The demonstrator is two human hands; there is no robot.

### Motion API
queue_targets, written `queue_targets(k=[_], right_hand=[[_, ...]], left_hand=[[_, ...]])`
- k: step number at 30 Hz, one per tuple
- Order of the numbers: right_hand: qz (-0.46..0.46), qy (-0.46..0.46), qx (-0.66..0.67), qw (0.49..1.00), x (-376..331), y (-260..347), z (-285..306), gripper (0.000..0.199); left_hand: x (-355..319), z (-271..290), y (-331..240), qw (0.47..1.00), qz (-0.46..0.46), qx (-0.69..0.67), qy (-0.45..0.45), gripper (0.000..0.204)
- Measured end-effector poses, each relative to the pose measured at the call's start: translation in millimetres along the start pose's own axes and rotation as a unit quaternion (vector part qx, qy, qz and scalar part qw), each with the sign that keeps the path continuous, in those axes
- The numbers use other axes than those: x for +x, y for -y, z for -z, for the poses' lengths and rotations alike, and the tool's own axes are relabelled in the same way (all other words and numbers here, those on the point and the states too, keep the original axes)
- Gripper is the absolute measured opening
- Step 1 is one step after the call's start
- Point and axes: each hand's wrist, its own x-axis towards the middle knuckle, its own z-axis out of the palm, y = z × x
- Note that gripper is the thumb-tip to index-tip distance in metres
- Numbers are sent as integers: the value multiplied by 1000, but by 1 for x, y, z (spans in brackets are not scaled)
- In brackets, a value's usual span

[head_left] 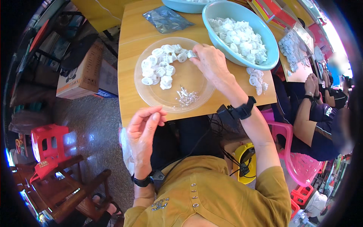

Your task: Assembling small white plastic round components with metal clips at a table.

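Observation:
My right hand (211, 62) reaches over the far right rim of a shallow, clear round tray (194, 85). Its thumb and fingers pinch a small white plastic part (191, 54). Similar white round parts (159, 62) lie in a curved heap along the tray's left and far side. A small pile of thin, silvery pins (186, 97) rests near the tray's front. Just off the table's front edge, my left hand (143, 130) is raised with fingers curled and thumb drawn close to them; whatever it may hold is too small to make out.
A light blue basin (270, 49) full of white parts stands behind the tray on the right, beside a loose group of parts (256, 80). A grey-blue plastic bag (166, 19) lies at the back of the wooden table (130, 32). Other people sit at the right near a pink chair (293, 162).

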Motion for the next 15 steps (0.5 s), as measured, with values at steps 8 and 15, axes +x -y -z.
queue_targets(k=[8,15], right_hand=[[-87,-6,93,992,-16,8,25,18],[-253,210,618,714,-48,47,50,19]], left_hand=[[-5,-6,3,996,58,-47,57,17],[5,-14,8,997,7,-57,60,32]])
